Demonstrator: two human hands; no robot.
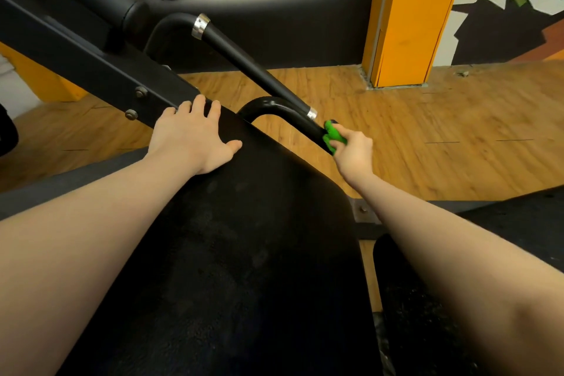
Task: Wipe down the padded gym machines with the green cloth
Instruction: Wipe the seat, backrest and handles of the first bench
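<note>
Right hand (354, 152) grips green cloth (333, 136) around the diagonal handle bar (262, 73).

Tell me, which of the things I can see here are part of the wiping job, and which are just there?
Part of the job:
green cloth, gripped in the right hand
black handle bar, which the cloth is wrapped on
black padded seat, with the left hand resting flat on it

Just there:
orange pillar
wooden floor
painted wall
</note>
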